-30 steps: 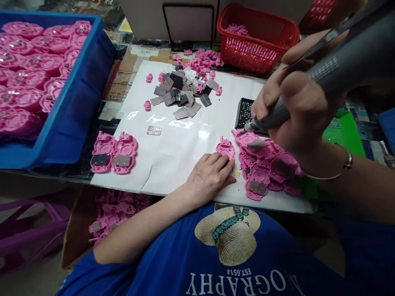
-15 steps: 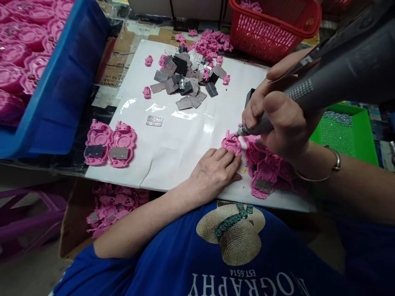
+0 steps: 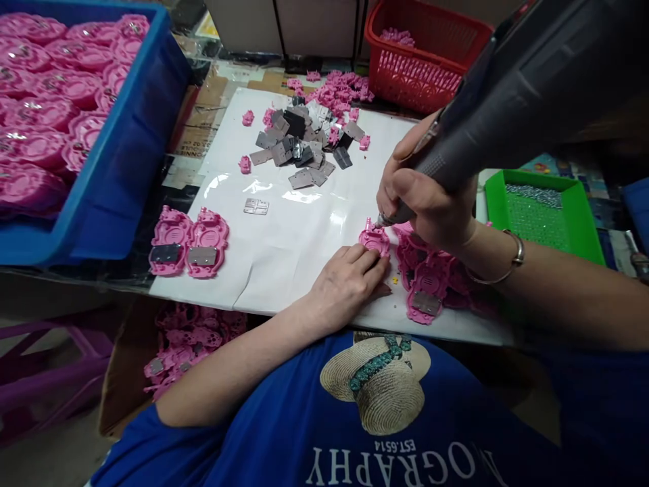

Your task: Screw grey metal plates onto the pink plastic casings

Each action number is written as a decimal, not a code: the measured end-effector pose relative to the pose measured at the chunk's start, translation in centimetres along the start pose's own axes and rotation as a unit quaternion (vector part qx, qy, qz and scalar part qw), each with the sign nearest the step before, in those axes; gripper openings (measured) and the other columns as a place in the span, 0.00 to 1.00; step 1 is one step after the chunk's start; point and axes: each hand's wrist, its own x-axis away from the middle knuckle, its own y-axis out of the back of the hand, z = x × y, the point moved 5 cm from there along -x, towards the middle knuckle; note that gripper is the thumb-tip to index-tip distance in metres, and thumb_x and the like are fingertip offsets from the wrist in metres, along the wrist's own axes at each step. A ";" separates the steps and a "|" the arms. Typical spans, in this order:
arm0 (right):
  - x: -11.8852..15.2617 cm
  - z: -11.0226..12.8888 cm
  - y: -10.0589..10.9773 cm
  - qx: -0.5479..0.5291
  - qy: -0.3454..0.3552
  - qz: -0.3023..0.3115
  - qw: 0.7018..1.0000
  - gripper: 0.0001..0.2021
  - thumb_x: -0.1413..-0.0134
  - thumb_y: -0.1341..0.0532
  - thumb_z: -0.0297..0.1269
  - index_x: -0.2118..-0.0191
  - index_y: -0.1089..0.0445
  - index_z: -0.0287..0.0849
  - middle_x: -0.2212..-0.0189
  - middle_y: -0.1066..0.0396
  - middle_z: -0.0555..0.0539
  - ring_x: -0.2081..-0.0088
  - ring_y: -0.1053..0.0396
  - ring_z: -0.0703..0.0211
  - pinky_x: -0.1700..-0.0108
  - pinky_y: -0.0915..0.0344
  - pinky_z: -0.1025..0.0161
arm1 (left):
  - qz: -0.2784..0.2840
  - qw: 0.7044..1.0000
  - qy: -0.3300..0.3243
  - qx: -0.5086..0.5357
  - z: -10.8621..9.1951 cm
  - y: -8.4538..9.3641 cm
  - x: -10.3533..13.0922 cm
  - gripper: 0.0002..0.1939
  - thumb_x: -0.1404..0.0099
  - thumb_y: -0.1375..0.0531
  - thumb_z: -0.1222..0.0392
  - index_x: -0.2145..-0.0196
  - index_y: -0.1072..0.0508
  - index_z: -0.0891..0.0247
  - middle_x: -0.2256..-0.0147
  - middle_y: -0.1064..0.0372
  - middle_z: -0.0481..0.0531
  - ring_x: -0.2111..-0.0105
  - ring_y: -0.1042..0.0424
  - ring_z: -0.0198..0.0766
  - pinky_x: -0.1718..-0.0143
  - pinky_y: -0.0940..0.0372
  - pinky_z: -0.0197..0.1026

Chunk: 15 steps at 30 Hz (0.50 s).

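Note:
My right hand [image 3: 426, 196] is wrapped round a grey electric screwdriver [image 3: 456, 142], its tip down at the top of a pink plastic casing [image 3: 374, 238]. Fingers of my left hand [image 3: 349, 277] press over the lower part of that casing and hold it on the white sheet, hiding much of it. Close by on the right lies a pile of pink casings [image 3: 428, 287], one showing a grey metal plate. Two more pink casings with plates [image 3: 189, 243] lie side by side at the left. A single metal plate [image 3: 256, 206] rests between them and my hands.
Loose metal plates [image 3: 303, 177] and small pink parts [image 3: 345, 88] are heaped at the back. A red basket [image 3: 410, 74] stands behind, a green tray of screws [image 3: 583, 223] at right. A blue bin [image 3: 136, 135] of pink pieces is at left; a cardboard box [image 3: 124, 365] sits below.
The view has shifted slightly. The screwdriver's body stands more steeply, with its tip still at the casing's top. My left hand stays on the same casing.

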 end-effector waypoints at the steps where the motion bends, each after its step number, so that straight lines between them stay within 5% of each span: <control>1: -0.3 0.6 0.1 -0.024 0.022 -0.005 0.999 0.18 0.54 0.31 0.50 0.63 0.37 0.49 0.83 0.40 0.59 0.85 0.46 0.66 0.83 0.46 0.63 | -0.001 1.000 -0.001 0.002 0.0 0.0 0.0 0.19 0.28 0.45 0.52 0.48 0.30 0.71 0.55 0.27 0.62 0.57 0.31 0.45 0.59 0.33 0.47; 4: -1.1 3.3 1.4 -0.057 0.090 -0.027 0.994 0.16 0.54 0.30 0.44 0.63 0.34 0.49 0.82 0.39 0.58 0.85 0.43 0.66 0.82 0.44 0.62 | -0.019 1.000 -0.005 0.008 0.1 0.0 0.2 0.19 0.28 0.44 0.52 0.49 0.30 0.70 0.54 0.27 0.62 0.56 0.30 0.45 0.59 0.32 0.47; 8: -1.6 5.8 5.4 -0.002 0.148 -0.136 0.980 0.12 0.51 0.31 0.44 0.64 0.33 0.50 0.80 0.42 0.56 0.82 0.40 0.64 0.81 0.45 0.61 | -0.054 0.998 -0.010 0.011 0.1 0.3 0.2 0.18 0.31 0.41 0.52 0.51 0.29 0.71 0.56 0.26 0.61 0.58 0.30 0.45 0.59 0.31 0.47; 15: -0.8 3.0 11.6 0.069 0.141 -0.226 0.961 0.06 0.49 0.33 0.40 0.65 0.31 0.55 0.80 0.41 0.55 0.82 0.42 0.62 0.79 0.46 0.60 | -0.066 0.998 -0.013 0.012 0.0 0.7 0.0 0.18 0.33 0.37 0.55 0.52 0.28 0.71 0.56 0.25 0.60 0.58 0.29 0.46 0.59 0.29 0.48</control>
